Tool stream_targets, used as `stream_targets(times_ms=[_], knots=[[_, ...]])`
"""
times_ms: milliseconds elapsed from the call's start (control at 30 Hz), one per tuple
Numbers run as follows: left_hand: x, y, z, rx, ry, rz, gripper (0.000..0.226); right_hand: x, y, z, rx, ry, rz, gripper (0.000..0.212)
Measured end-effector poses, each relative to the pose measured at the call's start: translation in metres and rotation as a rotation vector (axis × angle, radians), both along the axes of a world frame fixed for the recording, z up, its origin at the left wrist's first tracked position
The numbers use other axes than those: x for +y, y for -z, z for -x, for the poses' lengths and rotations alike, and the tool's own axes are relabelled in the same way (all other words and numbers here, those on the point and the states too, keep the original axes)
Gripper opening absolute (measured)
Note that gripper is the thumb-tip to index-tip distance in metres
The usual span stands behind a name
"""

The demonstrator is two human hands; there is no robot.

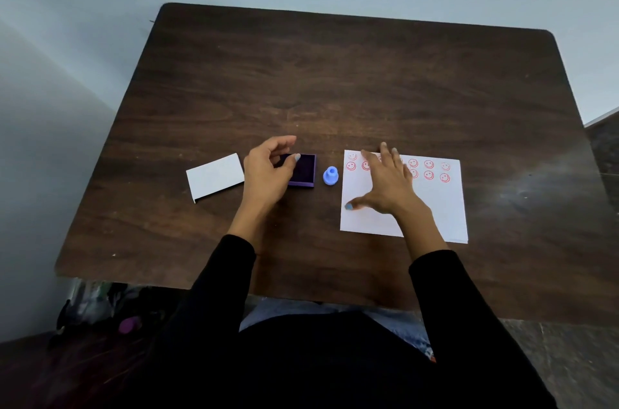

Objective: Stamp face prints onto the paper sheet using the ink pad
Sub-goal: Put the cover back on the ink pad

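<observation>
A white paper sheet (438, 207) lies on the table at the right, with two rows of red smiling face prints along its far edge. My right hand (388, 184) rests flat on the sheet with fingers spread, covering some prints. A small blue stamp (331, 175) stands upright on the table between the sheet and the dark purple ink pad (303, 171). My left hand (268, 171) hovers over the ink pad's left side with curled fingers apart, thumb above the pad, holding nothing.
A white lid or card (214, 177) lies left of the ink pad. The dark wooden table (301, 73) stands against a pale wall. Bags and a purple object (129, 325) sit on the floor at the lower left.
</observation>
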State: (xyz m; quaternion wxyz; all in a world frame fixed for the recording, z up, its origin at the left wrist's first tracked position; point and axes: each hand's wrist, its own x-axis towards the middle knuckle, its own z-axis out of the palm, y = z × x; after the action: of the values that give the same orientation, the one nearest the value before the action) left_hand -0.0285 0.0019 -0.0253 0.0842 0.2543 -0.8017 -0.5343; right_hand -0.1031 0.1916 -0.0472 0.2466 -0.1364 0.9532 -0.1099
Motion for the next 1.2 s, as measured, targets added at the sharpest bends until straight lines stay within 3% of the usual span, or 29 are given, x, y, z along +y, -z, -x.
stream_targets(times_ms=[300, 400, 500, 600, 700, 867, 1033, 1200], knots=[[-0.001, 0.001, 0.001, 0.011, -0.017, 0.001, 0.031, 0.009, 0.001, 0.003, -0.032, 0.035, 0.088, 0.106], [-0.01, -0.002, -0.003, 0.051, -0.099, -0.002, 0.03, 0.0, -0.01, 0.004, -0.009, 0.106, 0.226, 0.104], [-0.023, -0.004, -0.01, 0.098, -0.269, 0.038, 0.035, -0.023, -0.028, 0.002, 0.134, 0.184, 0.476, 0.087], [-0.035, -0.002, -0.022, 0.04, -0.436, 0.117, 0.054, -0.061, -0.04, -0.011, 0.266, 0.131, 0.649, 0.063], [-0.046, 0.0, -0.033, -0.121, -0.559, 0.16, 0.065, -0.104, -0.038, -0.035, 0.254, -0.109, 0.589, 0.053], [-0.046, 0.007, -0.048, -0.258, -0.594, 0.087, 0.073, -0.147, -0.015, -0.072, 0.163, -0.434, 0.324, 0.059], [-0.045, 0.012, -0.055, -0.28, -0.642, 0.017, 0.076, -0.158, -0.007, -0.08, 0.125, -0.481, 0.227, 0.06], [-0.046, 0.011, -0.054, -0.283, -0.67, -0.046, 0.077, -0.161, -0.01, -0.085, 0.046, -0.446, 0.291, 0.057]])
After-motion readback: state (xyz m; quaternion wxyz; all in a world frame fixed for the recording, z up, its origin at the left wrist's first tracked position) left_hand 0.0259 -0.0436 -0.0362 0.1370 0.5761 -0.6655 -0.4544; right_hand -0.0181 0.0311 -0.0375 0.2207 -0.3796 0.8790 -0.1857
